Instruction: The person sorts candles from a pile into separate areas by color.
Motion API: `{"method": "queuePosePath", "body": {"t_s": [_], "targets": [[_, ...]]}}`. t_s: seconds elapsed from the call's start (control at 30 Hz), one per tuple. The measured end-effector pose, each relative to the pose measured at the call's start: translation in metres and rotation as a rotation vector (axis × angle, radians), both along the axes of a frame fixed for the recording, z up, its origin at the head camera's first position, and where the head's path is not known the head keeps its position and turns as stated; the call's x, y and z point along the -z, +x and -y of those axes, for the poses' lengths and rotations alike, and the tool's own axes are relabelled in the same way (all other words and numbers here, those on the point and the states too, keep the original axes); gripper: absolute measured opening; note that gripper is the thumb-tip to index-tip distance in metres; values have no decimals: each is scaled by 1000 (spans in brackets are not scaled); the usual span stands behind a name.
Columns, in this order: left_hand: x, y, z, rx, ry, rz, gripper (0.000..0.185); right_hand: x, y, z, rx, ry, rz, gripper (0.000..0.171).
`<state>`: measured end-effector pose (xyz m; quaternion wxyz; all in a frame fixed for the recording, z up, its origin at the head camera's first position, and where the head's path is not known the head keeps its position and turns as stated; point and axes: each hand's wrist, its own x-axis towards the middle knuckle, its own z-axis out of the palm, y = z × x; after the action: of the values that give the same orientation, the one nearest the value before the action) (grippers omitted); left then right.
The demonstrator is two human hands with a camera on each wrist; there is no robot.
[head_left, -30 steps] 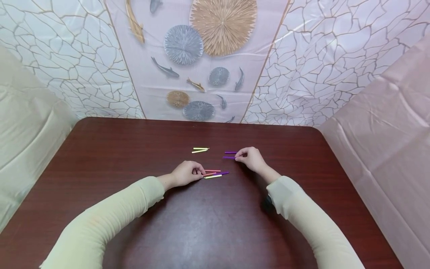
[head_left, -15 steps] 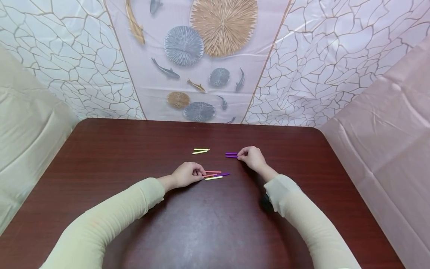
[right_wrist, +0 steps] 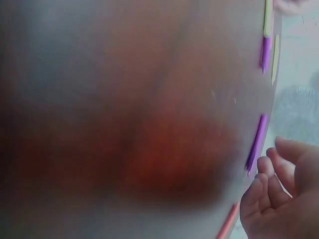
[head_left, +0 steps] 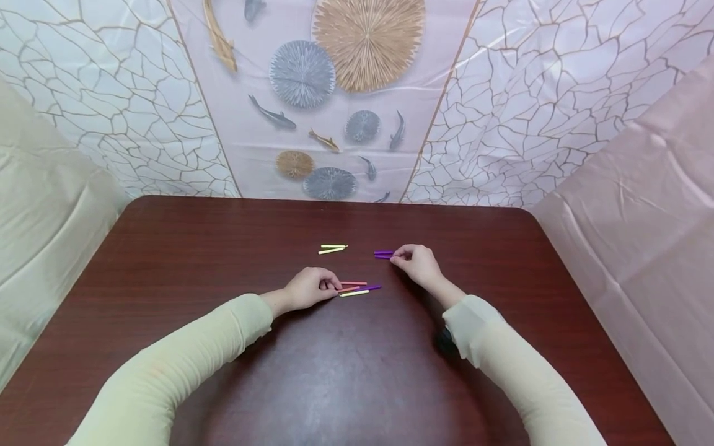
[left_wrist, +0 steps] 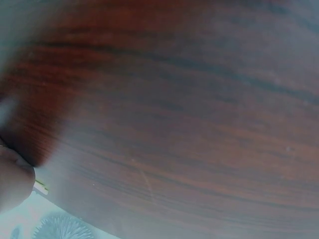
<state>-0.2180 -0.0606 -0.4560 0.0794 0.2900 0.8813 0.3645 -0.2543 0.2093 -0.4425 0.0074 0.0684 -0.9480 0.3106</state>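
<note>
We see a table (head_left: 223,260) of dark red wood with small coloured sticks lying near its middle.

Left hand (head_left: 310,288): it rests on the table with its fingers curled, the fingertips touching the near ends of a mixed cluster of sticks. The cluster holds a pink stick (head_left: 354,284), an orange stick (head_left: 348,288), a yellow stick (head_left: 354,293) and a purple stick (head_left: 370,287), all flat on the table and lying close together, pointing away to the right of the hand. We cannot tell whether the fingers pinch any stick or only touch them. In the left wrist view, only the edge of the hand and one pale stick end show, blurred.

Right hand (head_left: 418,262): it rests on the table, well apart from the left hand. Its fingers are curled and drawn together at the right end of the purple pair (head_left: 383,254), two purple sticks lying side by side, farther from us than the cluster. The fingertips touch that end; whether they clamp on it is unclear.

The yellow pair (head_left: 333,249), two sticks flat on the table, lies left of the purple pair, touched by neither hand.

Behind the table hangs a patterned sheet (head_left: 334,93) with fish and round shapes.
</note>
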Motion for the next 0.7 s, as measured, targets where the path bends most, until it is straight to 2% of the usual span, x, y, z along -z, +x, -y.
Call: {"method": "queuePosePath", "body": {"t_s": [0.1, 0.23, 0.33, 0.7], "targets": [[0, -1, -1, 2, 2, 3, 8, 2, 11, 3, -92, -37, -2, 14], [-1, 0, -1, -5, -2, 20, 6, 5, 23, 8, -256, -70, 28, 15], [-1, 0, -1, -5, -3, 20, 5, 5, 28, 11, -325, -63, 22, 16], [-2, 1, -3, -3, -3, 13, 6, 8, 37, 15, -352, -17, -28, 6]]}}
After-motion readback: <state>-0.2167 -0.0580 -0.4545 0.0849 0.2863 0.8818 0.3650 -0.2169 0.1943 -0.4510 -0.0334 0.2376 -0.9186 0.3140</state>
